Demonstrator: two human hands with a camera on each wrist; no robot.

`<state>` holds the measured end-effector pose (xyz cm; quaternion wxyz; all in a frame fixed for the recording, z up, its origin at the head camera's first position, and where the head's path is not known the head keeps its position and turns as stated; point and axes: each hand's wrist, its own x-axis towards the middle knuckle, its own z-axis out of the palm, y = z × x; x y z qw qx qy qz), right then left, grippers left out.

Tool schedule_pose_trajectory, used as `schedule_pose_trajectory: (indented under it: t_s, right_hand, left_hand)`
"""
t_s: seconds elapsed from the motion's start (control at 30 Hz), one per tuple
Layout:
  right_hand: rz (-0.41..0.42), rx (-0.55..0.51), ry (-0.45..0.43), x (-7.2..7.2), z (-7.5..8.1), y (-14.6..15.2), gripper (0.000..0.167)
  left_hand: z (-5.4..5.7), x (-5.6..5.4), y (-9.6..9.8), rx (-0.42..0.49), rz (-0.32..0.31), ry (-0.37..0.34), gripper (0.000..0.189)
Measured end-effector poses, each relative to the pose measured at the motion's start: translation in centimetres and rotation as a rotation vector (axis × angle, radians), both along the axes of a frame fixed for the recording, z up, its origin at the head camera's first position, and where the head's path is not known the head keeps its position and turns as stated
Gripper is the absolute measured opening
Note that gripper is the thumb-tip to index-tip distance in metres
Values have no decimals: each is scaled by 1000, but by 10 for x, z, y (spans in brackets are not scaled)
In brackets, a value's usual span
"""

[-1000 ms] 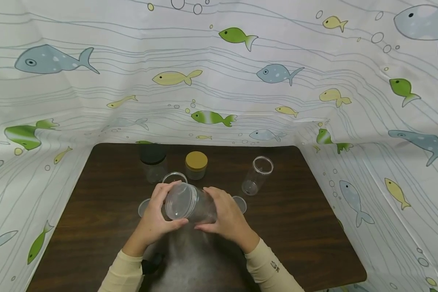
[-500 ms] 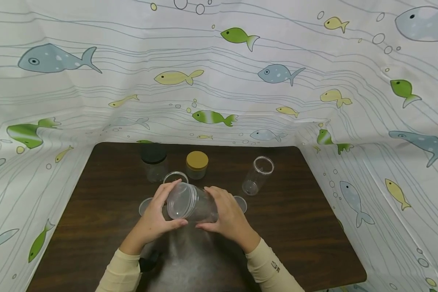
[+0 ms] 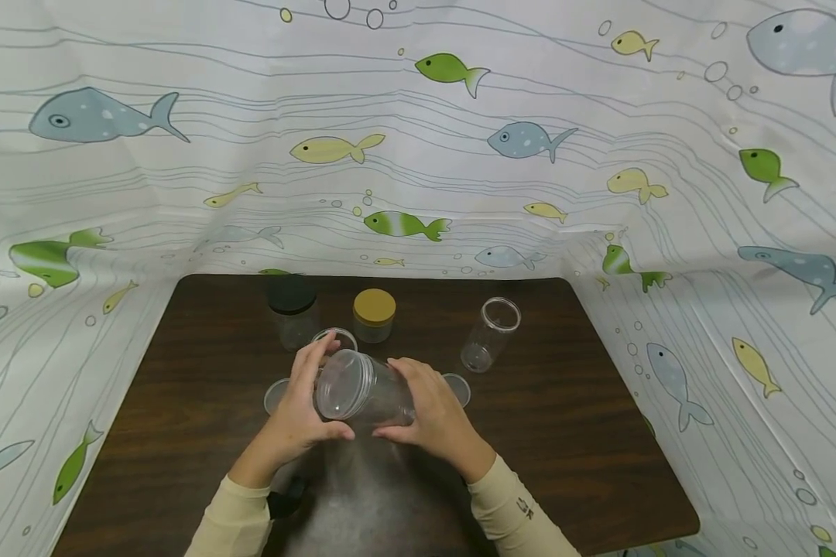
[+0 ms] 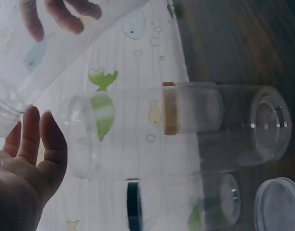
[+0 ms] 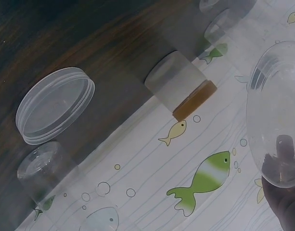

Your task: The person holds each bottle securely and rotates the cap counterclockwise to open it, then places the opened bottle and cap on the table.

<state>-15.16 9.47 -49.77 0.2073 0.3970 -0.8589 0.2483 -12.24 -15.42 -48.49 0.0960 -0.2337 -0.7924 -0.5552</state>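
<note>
In front of me a large clear jar (image 3: 392,393) lies tilted on its side in the air, its clear screw lid (image 3: 340,385) facing left. My right hand (image 3: 439,414) grips the jar's body, fingers above and thumb below. Around the lid is my left hand (image 3: 296,414), its fingers fairly straight and spread, thumb under the lid's edge. In the left wrist view the left fingertips (image 4: 31,111) are close by the lid's rim; whether they touch it cannot be made out. The right fingers (image 5: 285,149) show through the clear jar in the right wrist view.
Behind the hands stand a black-lidded jar (image 3: 292,309), a yellow-lidded jar (image 3: 374,316) and a clear jar (image 3: 348,337), partly hidden. A tall clear jar (image 3: 488,340) stands to the right. Loose clear lids (image 3: 275,396) lie either side on the dark table (image 3: 564,433).
My left fingers have straightened and lifted away from the lid, and the left thumb has dropped slightly. The right hand and the jar stay almost where they were.
</note>
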Motion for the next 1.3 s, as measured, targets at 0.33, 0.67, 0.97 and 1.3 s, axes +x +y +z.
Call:
schedule_pose_trajectory:
  t_s: [0.33,0.67,0.97,1.3]
  right_hand:
    - [2,2,-8,1,1,0,107]
    - [19,-43,-16,0,-3,1,108]
    - [22,-78,-41,1,-3,3,108]
    - [33,-160,-146,2,-4,3,108]
  left_hand:
    - [9,1,-4,-100,7,-20,109]
    - [2,-1,-8,-8,-20,4,106]
    - [1,1,-5,236,-153,-48,101]
    - [-6,0,-5,386,-203,12,106]
